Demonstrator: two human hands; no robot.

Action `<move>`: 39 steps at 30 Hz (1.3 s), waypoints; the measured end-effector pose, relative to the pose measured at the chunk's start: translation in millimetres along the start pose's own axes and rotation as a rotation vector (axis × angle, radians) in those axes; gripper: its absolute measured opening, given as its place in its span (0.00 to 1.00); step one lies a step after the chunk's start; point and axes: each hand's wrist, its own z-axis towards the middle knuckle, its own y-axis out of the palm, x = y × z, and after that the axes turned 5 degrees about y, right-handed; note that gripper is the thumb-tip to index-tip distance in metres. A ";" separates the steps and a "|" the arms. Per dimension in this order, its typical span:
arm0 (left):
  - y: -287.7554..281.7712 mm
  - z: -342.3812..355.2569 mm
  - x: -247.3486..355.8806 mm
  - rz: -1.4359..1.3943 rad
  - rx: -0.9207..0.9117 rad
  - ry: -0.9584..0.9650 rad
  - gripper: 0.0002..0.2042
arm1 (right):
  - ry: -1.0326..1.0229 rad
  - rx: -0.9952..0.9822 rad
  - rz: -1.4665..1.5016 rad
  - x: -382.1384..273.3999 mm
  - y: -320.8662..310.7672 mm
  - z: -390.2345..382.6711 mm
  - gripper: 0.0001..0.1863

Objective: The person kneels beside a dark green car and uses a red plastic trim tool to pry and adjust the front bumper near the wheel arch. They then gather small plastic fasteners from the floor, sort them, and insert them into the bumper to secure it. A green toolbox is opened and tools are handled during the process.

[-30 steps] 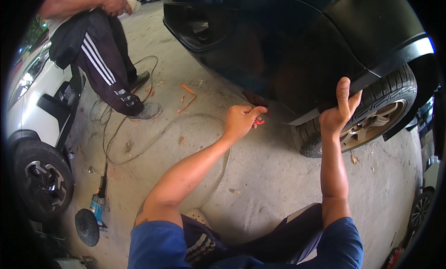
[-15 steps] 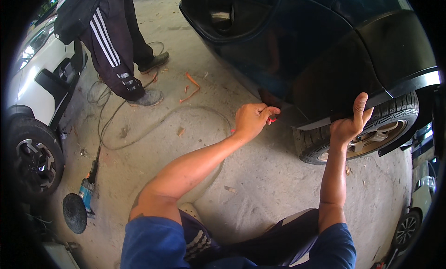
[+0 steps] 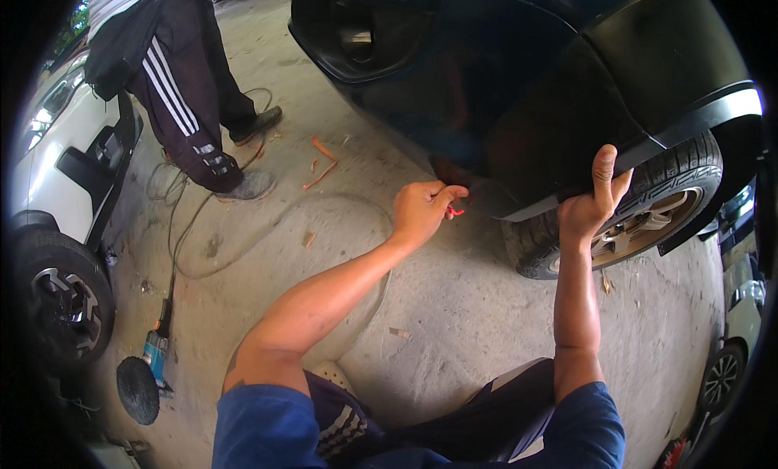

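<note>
My left hand (image 3: pixel 419 214) is closed, with thumb and forefinger pinched together, near the lower edge of a dark car bumper (image 3: pixel 519 157). A thin, curved red piece (image 3: pixel 456 212) sticks out below its fingertips; its kind is too small to make out. My right hand (image 3: pixel 589 212) is at the bumper's bottom edge beside the wheel arch. Its thumb points up and another finger stretches out apart from it, while the remaining fingers are mostly hidden. Just behind that hand is the car's wheel (image 3: pixel 640 218), with a bronze-coloured rim.
A blue polisher (image 3: pixel 155 355) with a black pad lies at the lower left, its cord (image 3: pixel 175 250) looping over the concrete. Orange strips (image 3: pixel 322 175) litter the floor. Another person (image 3: pixel 190 96) stands at the left beside a white car (image 3: pixel 69 177). Another parked car (image 3: pixel 741 327) is at the right.
The whole view has shifted slightly, so the car and both hands sit a little further left. My left hand still pinches the red piece; my right hand stays at the bumper edge.
</note>
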 end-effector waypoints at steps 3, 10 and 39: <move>-0.2 0.5 -1.4 0.007 -0.007 0.011 0.12 | -0.050 0.043 -0.191 -0.9 -0.5 -0.5 0.25; -1.1 0.2 1.2 0.025 -0.014 0.007 0.13 | 0.007 0.007 -0.042 1.4 -1.2 0.9 0.29; -17.8 17.5 90.3 0.437 0.038 0.156 0.32 | -0.038 0.026 -0.009 -1.6 2.9 0.6 0.25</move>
